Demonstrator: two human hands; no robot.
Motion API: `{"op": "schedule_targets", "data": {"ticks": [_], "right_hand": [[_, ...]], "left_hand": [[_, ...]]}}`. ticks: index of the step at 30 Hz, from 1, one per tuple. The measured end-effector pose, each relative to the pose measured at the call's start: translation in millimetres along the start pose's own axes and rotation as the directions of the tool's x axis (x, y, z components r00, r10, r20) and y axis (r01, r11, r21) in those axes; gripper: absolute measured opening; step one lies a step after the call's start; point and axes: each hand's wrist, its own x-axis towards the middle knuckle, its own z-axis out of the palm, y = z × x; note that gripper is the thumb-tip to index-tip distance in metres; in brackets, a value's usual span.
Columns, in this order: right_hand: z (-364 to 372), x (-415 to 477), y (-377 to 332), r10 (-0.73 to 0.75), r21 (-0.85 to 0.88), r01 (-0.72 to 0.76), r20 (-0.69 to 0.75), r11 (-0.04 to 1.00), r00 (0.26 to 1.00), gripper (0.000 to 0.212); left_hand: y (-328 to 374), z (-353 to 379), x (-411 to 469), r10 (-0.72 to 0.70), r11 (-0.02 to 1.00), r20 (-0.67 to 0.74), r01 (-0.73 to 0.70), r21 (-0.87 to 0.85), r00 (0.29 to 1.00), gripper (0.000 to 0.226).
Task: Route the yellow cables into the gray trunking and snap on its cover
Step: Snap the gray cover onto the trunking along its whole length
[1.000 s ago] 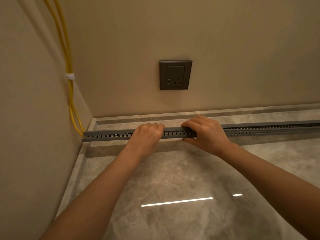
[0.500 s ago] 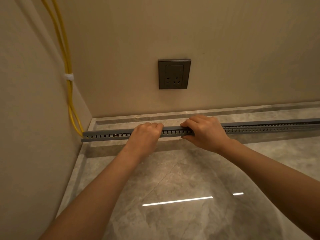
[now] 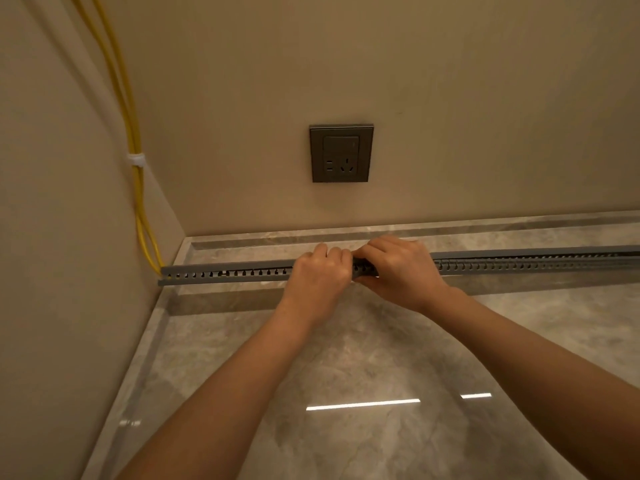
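The gray slotted trunking (image 3: 221,271) runs along the floor from the left wall to the right edge of the view, with a gray cover (image 3: 519,253) on top. Yellow cables (image 3: 133,133) come down the left wall corner, held by a white tie (image 3: 136,159), and enter the trunking's left end. My left hand (image 3: 318,275) curls over the top of the trunking near its middle. My right hand (image 3: 398,268) grips the trunking right beside it, fingers over the top and thumb at the front. The two hands nearly touch.
A dark gray wall socket (image 3: 341,153) sits on the back wall above the trunking. A stone skirting (image 3: 485,223) lines the base of the back wall. Glossy gray marble floor (image 3: 346,375) stretches toward me, reflecting a ceiling light.
My left hand has slid to the right along the trunking, closing the gap to my right hand. My right hand stays in about the same place.
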Motion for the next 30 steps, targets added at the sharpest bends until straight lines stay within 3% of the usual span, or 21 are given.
{"op": "schedule_targets", "data": {"ticks": [11,30], "right_hand": [[-7.1,-12.2,8.5,0.071,0.126,-0.073,0.018,0.989,0.997,0.037],[-25.6,-24.8,32.7,0.066,0.035,-0.068,0.039,0.997,0.997,0.035]], "left_hand": [[0.1,0.2,-1.8,-0.037,0.997,0.033,0.035,0.073,0.999,0.031],[7.2,-3.5,-0.2,-0.127,0.985,0.112,0.112,0.131,0.986,0.038]]}}
